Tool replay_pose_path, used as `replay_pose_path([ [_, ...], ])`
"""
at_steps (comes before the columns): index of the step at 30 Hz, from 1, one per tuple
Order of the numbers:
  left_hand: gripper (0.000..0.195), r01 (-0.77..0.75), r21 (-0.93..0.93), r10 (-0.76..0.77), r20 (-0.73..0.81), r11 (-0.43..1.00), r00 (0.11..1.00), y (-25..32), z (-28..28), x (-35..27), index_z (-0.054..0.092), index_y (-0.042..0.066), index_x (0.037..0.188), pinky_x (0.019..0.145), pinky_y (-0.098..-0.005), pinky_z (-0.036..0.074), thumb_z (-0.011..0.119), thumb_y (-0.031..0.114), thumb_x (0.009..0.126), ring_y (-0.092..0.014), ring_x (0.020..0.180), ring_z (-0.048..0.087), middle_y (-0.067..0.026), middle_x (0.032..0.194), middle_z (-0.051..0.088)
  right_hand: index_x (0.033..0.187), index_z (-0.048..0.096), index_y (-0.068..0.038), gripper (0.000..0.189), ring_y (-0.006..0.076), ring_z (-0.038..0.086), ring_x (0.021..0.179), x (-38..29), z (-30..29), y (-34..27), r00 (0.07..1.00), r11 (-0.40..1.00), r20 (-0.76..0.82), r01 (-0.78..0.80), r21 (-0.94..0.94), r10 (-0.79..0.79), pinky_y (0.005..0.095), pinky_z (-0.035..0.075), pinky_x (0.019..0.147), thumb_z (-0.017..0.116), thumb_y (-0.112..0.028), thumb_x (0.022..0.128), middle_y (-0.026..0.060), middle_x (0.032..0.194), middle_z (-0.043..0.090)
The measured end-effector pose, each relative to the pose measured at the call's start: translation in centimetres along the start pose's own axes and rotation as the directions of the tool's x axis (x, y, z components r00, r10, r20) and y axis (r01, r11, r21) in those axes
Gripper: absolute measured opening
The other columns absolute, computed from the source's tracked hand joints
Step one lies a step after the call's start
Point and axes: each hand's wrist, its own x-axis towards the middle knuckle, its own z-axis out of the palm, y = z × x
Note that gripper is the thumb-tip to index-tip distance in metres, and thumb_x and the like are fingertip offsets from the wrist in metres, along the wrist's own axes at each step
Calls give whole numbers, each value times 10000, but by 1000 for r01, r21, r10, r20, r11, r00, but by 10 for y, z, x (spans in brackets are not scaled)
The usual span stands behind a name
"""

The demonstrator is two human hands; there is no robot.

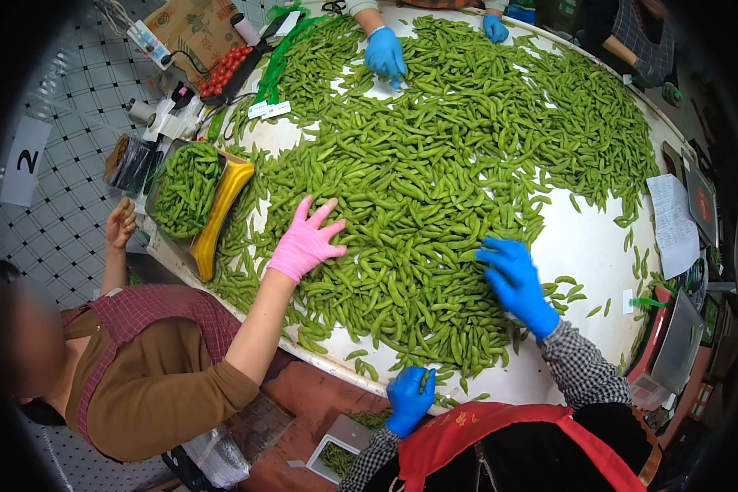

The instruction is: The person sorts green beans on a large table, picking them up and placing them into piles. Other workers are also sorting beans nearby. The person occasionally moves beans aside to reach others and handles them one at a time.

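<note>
A wide heap of green soybean pods covers much of a round white table. My left hand, in a blue glove, is at the table's near edge with its fingers closed around a few pods. Over the right side of the near heap reaches my right hand, also gloved in blue. Its fingers are spread and touch or nearly touch the pods; nothing is seen gripped in it. Both my sleeves are checked black and white, and a red apron shows below.
A co-worker's pink-gloved hand rests on the heap to my left. Across the table are another person's blue-gloved hands. A yellow scale carries a container of pods at left; a red scale stands at right beside a written sheet.
</note>
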Motion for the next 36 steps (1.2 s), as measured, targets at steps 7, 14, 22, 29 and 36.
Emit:
replay_pose_path([
  [7,170,-17,0,17,18,1000,1000,2,3,2,608,88,789,509,-424,408,750,154,856,-303,553,559,-84,652,552,1451,507,-177,594,453,341,1400,32,5,66,963,909,-113,-270,-318,246,577,286,1147,691,-238,890,202,1544,371],
  [14,157,3,40,-4,39,999,999,-2,2,0,623,77,792,507,-428,407,747,148,856,-312,548,557,-99,655,559,1382,571,-269,492,384,357,1414,28,40,-47,886,955,422,269,-125,-193,625,252,1144,655,-362,906,130,1544,398],
  [22,156,38,47,-42,75,998,996,-6,0,-4,631,71,792,514,-427,418,737,157,868,-322,562,577,-107,674,588,1296,627,-131,431,390,445,1320,52,13,9,991,994,-77,104,-36,-107,542,350,1092,679,-206,875,175,1422,511],
  [29,212,-3,30,2,41,1000,999,1,2,2,580,75,731,480,-431,396,734,146,857,-307,481,536,-98,591,553,1475,464,-146,656,479,300,1417,91,11,84,967,914,-34,-249,-320,252,579,330,1139,689,-356,895,215,1569,321],
  [36,148,-19,68,14,83,998,996,-1,-1,-4,611,70,764,556,-474,433,686,160,854,-361,590,571,-164,684,600,1358,608,-210,475,394,416,1361,97,12,45,984,993,131,115,35,-118,559,359,1116,676,-330,904,162,1505,444],
])
